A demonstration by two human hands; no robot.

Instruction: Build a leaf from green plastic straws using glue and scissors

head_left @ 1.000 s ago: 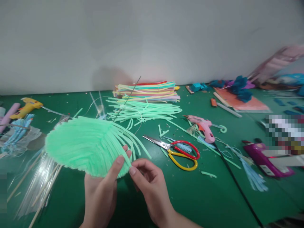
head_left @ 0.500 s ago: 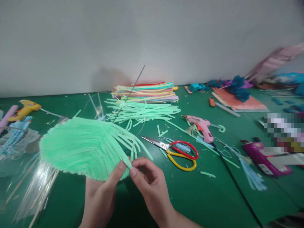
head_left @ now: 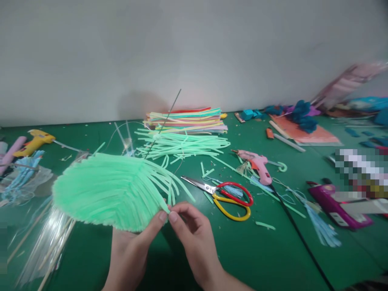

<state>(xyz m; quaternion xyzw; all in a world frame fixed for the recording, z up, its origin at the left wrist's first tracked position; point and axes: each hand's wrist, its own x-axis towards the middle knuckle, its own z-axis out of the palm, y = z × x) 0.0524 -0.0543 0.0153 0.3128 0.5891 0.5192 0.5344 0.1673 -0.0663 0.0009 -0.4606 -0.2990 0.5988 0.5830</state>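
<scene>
A large mint-green leaf made of pipe cleaners (head_left: pixel 100 188) is held up over the table, with a thin metal wire (head_left: pixel 171 111) rising from its far edge. My left hand (head_left: pixel 136 242) supports it from below, its thumb pressed on the near right edge. My right hand (head_left: pixel 192 230) pinches the tip of a green pipe cleaner strand at that edge, close to my left thumb. Several loose strands fan out from the leaf's right side. Scissors (head_left: pixel 220 196) with one red and one yellow handle lie half open to the right of my hands.
Behind the leaf lie piles of green pipe cleaners (head_left: pixel 188 143) and multicoloured pipe cleaners (head_left: pixel 188 119). A pink glue gun (head_left: pixel 256 161) trails a black cord at right; a yellow glue gun (head_left: pixel 36 141) lies at left. A purple device (head_left: pixel 333 204) and blue tassels (head_left: pixel 323 224) sit far right.
My fingers have shifted slightly right along the leaf's near edge, and my left thumb now sits nearer the strand's tip. The leaf has moved slightly with them. The view has shifted a little.
</scene>
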